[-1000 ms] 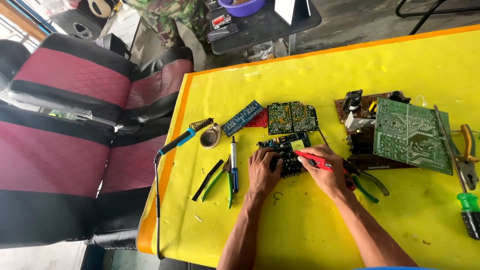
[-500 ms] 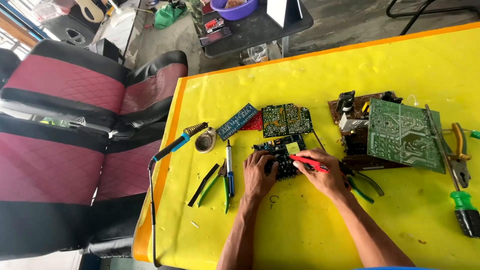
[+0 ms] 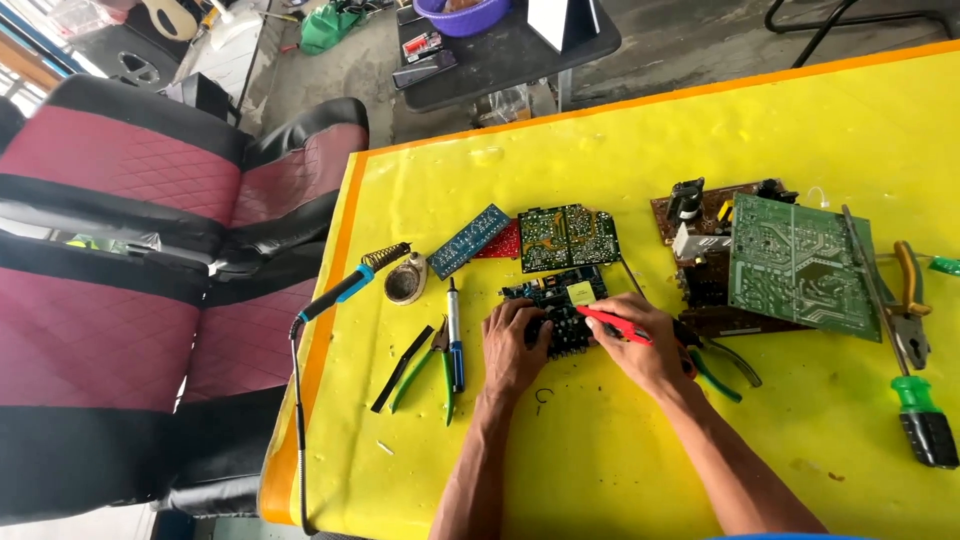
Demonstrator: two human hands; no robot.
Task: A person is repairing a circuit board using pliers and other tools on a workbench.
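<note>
Left hand (image 3: pixel 513 345) planted on the near-left edge of a small dark circuit board (image 3: pixel 556 305), fingers curled down over it and pinning it flat to the yellow bench (image 3: pixel 620 450). Right hand (image 3: pixel 645 345) wrapped in a pen grip around a red-handled tool (image 3: pixel 612 325), tip laid across the board just below its square yellow component. Board itself near mid-bench, directly under both hands.

Little changed against the two earlier views: same pin with the left, same red tool in the right, tip at the same spot on the board. Only the camera swung a bit, sliding the whole scene sideways in the frame. Reads as steady, close work at one point of the board, not a reach for anything new.

Just behind the small board: a green circuit board (image 3: pixel 568 238) lying solder side up, with a narrow blue board (image 3: pixel 468 241) angled to its left. Further left, a blue-handled soldering iron (image 3: pixel 345 290) with its coiled rest, beside a small round tin (image 3: pixel 405 284). Near the left wrist: a blue-handled screwdriver (image 3: pixel 454 335) and green-handled pliers (image 3: pixel 425 365). Right of the hands: more green-handled pliers (image 3: pixel 725 365), partly hidden by the right hand. Beyond them, a large green board (image 3: pixel 800 265) stacked over a brown one, then orange-handled pliers (image 3: pixel 908 300) and a green-and-black screwdriver (image 3: pixel 915 415) by the right edge.
</note>
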